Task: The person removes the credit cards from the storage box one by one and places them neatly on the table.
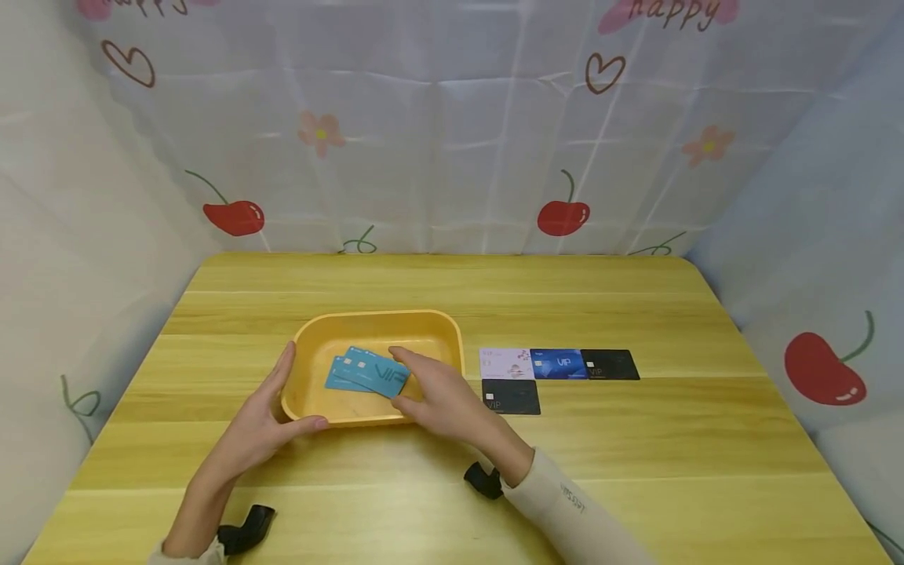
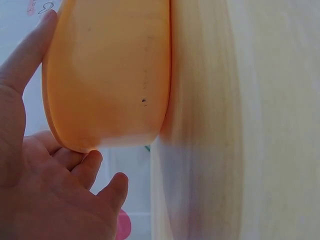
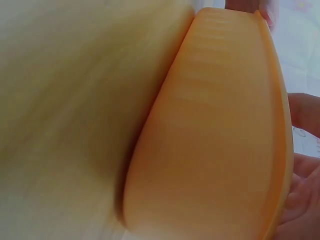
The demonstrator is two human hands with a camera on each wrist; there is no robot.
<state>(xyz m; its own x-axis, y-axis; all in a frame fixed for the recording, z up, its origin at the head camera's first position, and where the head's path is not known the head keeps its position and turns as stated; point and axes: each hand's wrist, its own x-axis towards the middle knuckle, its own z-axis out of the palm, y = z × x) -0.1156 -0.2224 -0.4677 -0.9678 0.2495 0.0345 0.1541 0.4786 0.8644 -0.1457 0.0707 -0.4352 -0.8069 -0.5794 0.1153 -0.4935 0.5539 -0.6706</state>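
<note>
Two hands [image 1: 261, 420] [image 1: 439, 396], one tub [image 1: 300, 392], at least two teal cards [image 1: 374, 372], one pink card [image 1: 500, 363], one blue card [image 1: 554, 365], two black cards [image 1: 611, 365] [image 1: 515, 398] show.

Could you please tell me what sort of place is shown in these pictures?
Probably a small screened-off table space, though its wider setting is not visible: patterned hangings hang behind and at both sides of a wood-grained table, which bears a yellow tray.

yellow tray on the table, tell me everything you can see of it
The yellow tray looks like plastic, a rounded rectangle with smooth walls, a lipped rim and a small dark mark outside. It sits upright on the wood-look table, with overlapping blue cards inside. The left hand holds its near left corner; the right hand reaches over its right side, contact there unclear.
</note>
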